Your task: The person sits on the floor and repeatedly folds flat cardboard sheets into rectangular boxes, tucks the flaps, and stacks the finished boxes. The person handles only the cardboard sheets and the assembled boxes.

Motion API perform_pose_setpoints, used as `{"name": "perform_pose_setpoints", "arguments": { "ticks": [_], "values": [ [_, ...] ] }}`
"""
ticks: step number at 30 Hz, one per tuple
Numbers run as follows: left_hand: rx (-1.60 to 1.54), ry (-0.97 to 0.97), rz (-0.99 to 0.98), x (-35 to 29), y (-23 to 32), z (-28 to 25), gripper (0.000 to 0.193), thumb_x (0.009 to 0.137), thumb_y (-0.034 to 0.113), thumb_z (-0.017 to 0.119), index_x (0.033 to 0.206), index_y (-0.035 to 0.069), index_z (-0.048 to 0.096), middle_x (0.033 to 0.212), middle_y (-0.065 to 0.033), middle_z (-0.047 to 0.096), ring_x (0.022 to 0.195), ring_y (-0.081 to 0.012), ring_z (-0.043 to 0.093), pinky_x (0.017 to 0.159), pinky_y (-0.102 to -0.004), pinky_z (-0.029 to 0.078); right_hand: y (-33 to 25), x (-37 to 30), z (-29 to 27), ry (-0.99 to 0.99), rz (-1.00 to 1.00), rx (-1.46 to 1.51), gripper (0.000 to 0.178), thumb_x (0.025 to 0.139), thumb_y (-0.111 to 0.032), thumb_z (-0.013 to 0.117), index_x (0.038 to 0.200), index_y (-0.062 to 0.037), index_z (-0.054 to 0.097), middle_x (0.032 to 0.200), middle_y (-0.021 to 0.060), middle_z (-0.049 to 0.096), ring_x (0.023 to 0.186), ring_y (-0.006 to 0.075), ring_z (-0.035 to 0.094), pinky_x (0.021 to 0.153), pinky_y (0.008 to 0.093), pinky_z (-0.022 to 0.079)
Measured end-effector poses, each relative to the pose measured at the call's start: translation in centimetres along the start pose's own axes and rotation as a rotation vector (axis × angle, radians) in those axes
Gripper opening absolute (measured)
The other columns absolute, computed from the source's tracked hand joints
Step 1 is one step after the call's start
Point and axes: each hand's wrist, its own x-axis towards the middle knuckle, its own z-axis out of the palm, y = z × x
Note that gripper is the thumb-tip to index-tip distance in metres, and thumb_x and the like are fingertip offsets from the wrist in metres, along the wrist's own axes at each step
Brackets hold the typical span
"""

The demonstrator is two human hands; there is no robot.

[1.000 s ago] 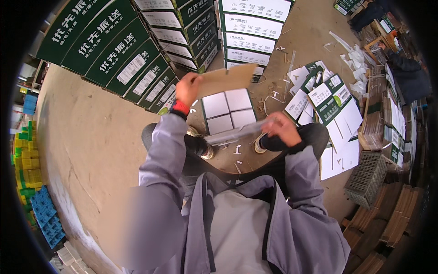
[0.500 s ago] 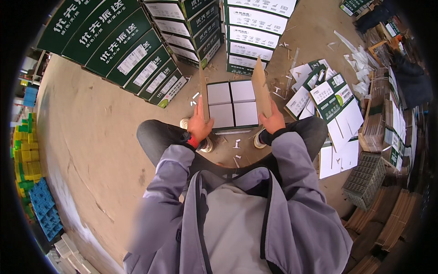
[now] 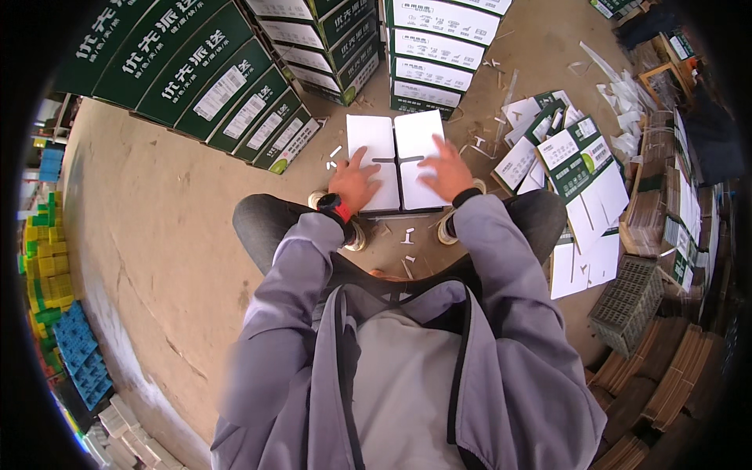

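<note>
A carton [image 3: 380, 133] stands on the floor between my feet, its two white side flaps folded inward. A narrow dark gap runs between the flaps, and a short dark slit crosses each one near its middle. My left hand [image 3: 356, 182] rests on the left flap with its fingers spread. On the right flap lies my right hand [image 3: 448, 174], fingers apart too. Neither hand grips anything. What the carton holds is hidden under the flaps.
Tall stacks of green-and-white cartons [image 3: 196, 78] rise beyond the carton. Flattened cartons [image 3: 576, 164] lie in a heap at right, near a grey plastic crate [image 3: 627, 301]. Paper scraps [image 3: 407, 235] litter the floor. Blue plastic pallets [image 3: 82, 356] sit at far left.
The two side flaps, upright before, are now folded inward and cover the white blocks inside. Both hands have moved from the carton's sides onto its top.
</note>
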Motion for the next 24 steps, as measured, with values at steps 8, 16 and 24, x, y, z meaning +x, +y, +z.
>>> {"name": "perform_pose_setpoints", "arguments": {
  "ticks": [8,16,24],
  "values": [
    [-0.189,0.223,-0.108,0.9,-1.6,4.6,0.103,0.081,0.033,0.083,0.169,0.019,0.033,0.174,-0.0299,0.018,0.151,-0.0516,0.037,0.123,-0.0544,0.036,-1.2,3.7,2.7,0.096,0.499,0.573,0.115,0.078,-0.024,0.092,0.167,0.0020,0.023,0.155,0.0307,0.054,0.143,0.0426,0.055,0.118,0.0429,0.045],
    [-0.158,0.206,-0.168,1.8,1.7,6.3,0.097,0.079,0.018,0.076,0.168,0.017,0.037,0.175,-0.0295,0.018,0.155,-0.0510,0.032,0.125,-0.0534,0.034,-2.0,3.7,3.9,0.063,0.595,0.415,0.108,0.079,-0.024,0.087,0.166,-0.0036,0.027,0.146,0.0267,0.061,0.130,0.0436,0.063,0.109,0.0462,0.052],
    [-0.274,0.213,-0.158,1.6,0.8,5.6,0.101,0.079,0.008,0.073,0.170,0.014,0.029,0.175,-0.0298,0.016,0.152,-0.0547,0.032,0.123,-0.0523,0.040,-6.0,4.4,3.9,-0.003,0.715,0.222,0.105,0.085,-0.028,0.086,0.168,-0.0148,0.023,0.155,0.0251,0.050,0.130,0.0481,0.060,0.102,0.0554,0.056]
  ]
}}
